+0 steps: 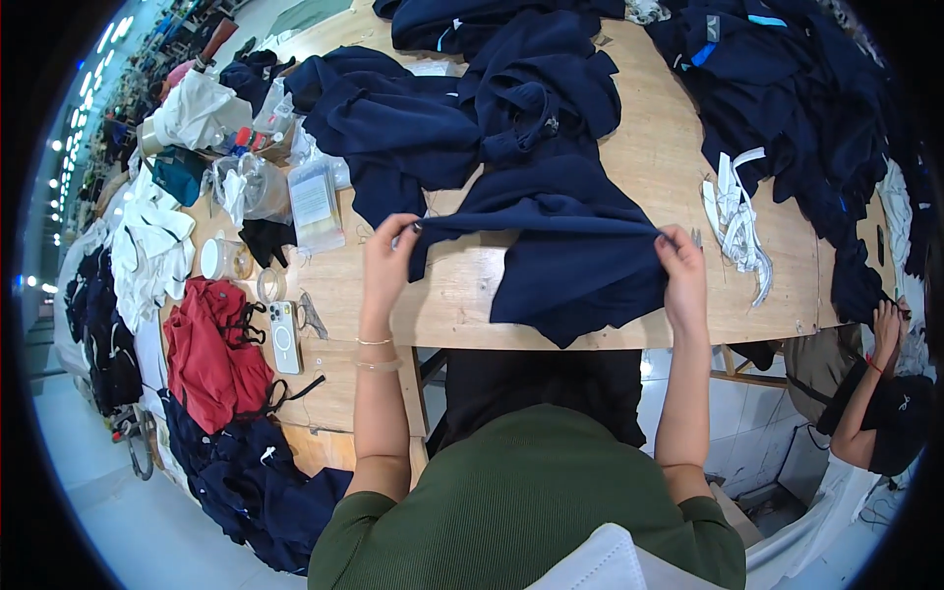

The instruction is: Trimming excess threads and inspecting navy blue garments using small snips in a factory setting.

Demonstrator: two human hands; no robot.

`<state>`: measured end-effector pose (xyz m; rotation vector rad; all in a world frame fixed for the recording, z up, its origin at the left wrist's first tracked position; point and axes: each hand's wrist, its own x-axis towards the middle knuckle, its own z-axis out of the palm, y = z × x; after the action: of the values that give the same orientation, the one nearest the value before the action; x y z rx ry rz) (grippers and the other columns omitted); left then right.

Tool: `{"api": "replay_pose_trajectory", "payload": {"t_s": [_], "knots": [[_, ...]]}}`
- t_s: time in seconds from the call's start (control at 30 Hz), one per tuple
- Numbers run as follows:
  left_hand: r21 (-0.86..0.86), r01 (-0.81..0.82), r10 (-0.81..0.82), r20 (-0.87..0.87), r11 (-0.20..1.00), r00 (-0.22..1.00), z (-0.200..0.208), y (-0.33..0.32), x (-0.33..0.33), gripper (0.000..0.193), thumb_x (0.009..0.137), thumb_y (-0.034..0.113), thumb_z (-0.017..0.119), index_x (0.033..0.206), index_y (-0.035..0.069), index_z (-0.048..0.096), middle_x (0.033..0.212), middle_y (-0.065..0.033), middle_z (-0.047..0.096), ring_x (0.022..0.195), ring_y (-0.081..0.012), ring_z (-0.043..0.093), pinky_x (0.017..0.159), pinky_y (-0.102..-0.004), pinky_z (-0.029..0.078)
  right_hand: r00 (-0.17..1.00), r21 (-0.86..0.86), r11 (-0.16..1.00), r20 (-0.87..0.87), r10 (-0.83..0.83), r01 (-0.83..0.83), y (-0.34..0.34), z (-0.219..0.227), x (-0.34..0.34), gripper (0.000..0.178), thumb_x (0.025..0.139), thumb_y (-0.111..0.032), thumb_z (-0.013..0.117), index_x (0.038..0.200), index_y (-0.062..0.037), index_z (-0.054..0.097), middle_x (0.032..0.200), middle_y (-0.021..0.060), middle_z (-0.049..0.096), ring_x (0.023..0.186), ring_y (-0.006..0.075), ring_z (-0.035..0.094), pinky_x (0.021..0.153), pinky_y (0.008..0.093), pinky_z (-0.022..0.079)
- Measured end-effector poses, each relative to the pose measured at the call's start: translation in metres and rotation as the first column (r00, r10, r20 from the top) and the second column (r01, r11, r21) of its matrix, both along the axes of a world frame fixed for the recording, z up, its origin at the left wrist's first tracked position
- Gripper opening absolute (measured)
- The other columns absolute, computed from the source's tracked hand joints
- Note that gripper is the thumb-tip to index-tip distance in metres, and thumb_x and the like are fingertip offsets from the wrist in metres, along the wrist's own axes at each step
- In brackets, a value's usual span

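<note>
A navy garment (580, 261) is stretched between my two hands above the front part of the wooden table (452, 305). My left hand (395, 241) pinches one end of a taut edge. At the other end, my right hand (680, 258) grips the cloth between thumb and fingers. Below that edge the fabric hangs in loose folds, its lowest corner near the table's front edge. The far part of the cloth runs up to a crumpled navy garment with a collar (536, 123); whether they are one piece I cannot tell.
More navy garments (393, 118) lie behind and in a heap (787, 88) at right. White fabric strips (736, 221) lie right of my hand. Leftward are a phone (284, 337), a red garment (216, 344), a jar (224, 259) and plastic bags (317, 206). Another person (875, 413) works at far right.
</note>
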<state>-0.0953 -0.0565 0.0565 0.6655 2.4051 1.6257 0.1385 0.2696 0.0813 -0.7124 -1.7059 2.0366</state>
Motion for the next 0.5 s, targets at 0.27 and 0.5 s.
{"api": "replay_pose_trajectory", "payload": {"t_s": [0.27, 0.5], "knots": [[0.445, -0.082, -0.114, 0.396, 0.892, 0.911, 0.077, 0.027, -0.024, 0.016, 0.095, 0.014, 0.062, 0.094, 0.000, 0.069, 0.082, 0.0026, 0.065, 0.071, -0.0027, 0.056, 0.065, -0.0159, 0.043, 0.988, -0.301, 0.951, -0.113, -0.105, 0.067, 0.032, 0.036, -0.019, 0.020, 0.097, -0.019, 0.057, 0.100, -0.0001, 0.065, 0.092, 0.0060, 0.070, 0.078, 0.0111, 0.066, 0.075, 0.0220, 0.051], [0.440, -0.068, -0.147, 0.436, 0.896, 0.888, 0.082, 0.026, -0.026, 0.021, 0.097, 0.018, 0.058, 0.091, 0.001, 0.069, 0.075, 0.0024, 0.062, 0.069, -0.0031, 0.056, 0.061, -0.0152, 0.042, 0.973, -0.427, 0.888, -0.065, -0.222, 0.174, 0.045, 0.034, -0.018, 0.024, 0.097, -0.022, 0.057, 0.105, 0.0000, 0.065, 0.100, 0.0101, 0.069, 0.085, 0.0168, 0.067, 0.078, 0.0256, 0.053]]}}
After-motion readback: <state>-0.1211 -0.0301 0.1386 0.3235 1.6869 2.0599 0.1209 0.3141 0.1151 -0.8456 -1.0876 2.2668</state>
